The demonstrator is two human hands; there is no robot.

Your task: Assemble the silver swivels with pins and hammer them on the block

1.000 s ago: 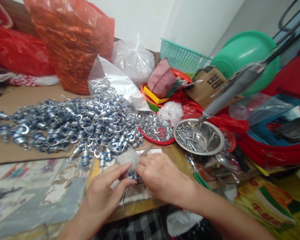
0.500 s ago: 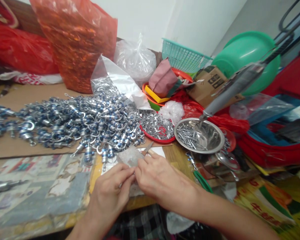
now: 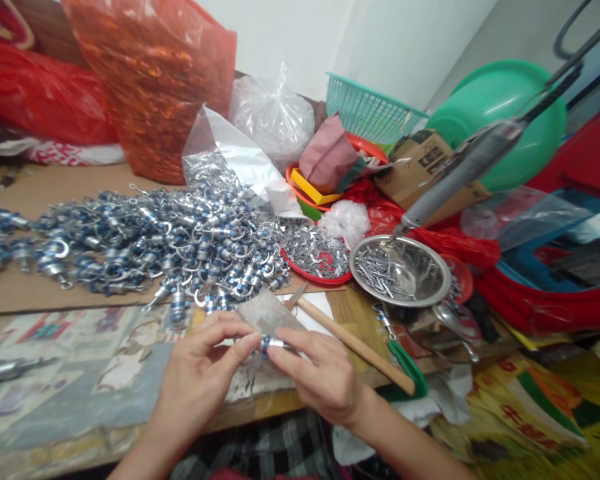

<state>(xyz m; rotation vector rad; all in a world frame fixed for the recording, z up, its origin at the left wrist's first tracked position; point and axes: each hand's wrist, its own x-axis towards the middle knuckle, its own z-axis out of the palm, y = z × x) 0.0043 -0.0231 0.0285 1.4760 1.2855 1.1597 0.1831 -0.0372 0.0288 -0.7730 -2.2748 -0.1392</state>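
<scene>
Between my two hands, over the table's front edge, is a small blue-and-silver metal fitting (image 3: 266, 344). My left hand (image 3: 207, 363) pinches its left end with thumb and forefinger. The fingers of my right hand (image 3: 320, 373) close on its right end and partly cover it. Just behind the hands lies a grey metal block (image 3: 267, 308). A wooden-handled hammer (image 3: 357, 343) rests slantwise to the right, its narrow head near the block. Beyond, a large heap of similar blue-and-silver fittings (image 3: 180, 240), many with ring ends, spreads over cardboard.
A red tray (image 3: 320, 279) of small metal pieces and a steel bowl (image 3: 425, 270) of metal pins stand behind to the right. Over the bowl hangs a grey powered driver (image 3: 460, 173). A blurred metal tool (image 3: 13, 372) lies far left. Bags and a teal basket (image 3: 370, 107) line the back.
My right hand has drawn down and its forearm has swung nearer, uncovering the hammer handle. The fitting, mostly hidden before, now shows between my fingers.
</scene>
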